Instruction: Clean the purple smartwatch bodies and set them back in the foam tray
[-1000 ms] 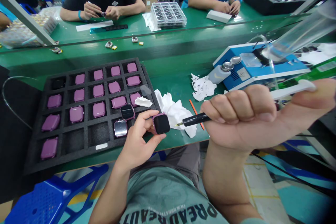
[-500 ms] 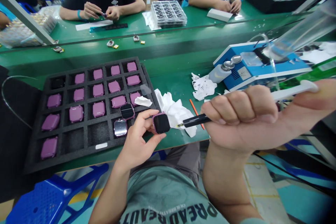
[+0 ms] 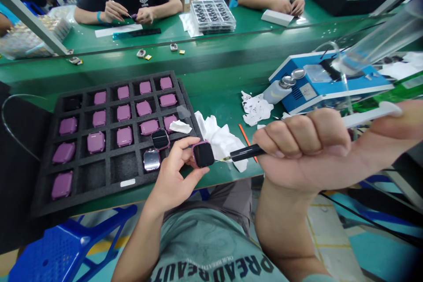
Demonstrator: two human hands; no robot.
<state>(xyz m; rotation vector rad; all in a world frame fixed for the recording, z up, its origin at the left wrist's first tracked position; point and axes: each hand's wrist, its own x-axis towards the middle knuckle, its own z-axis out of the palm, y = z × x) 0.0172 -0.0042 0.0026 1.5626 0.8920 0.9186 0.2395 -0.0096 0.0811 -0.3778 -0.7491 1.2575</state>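
Now, my hands are apart: my left hand [image 3: 176, 176] has the watch [image 3: 204, 154] pinched between fingers and thumb, dark screen towards me, just right of the foam tray [image 3: 99, 193]. My right hand [image 3: 304, 154] is a fist wrapped around the black pen [image 3: 246, 153], thumb against a white handle [image 3: 370, 115], and the tip points at the watch, a small gap showing between them. Crumpled tissue [image 3: 224, 136] lies beyond, an orange stick [image 3: 245, 137] beside it, and purple cases [image 3: 124, 137] fill much of the tray.
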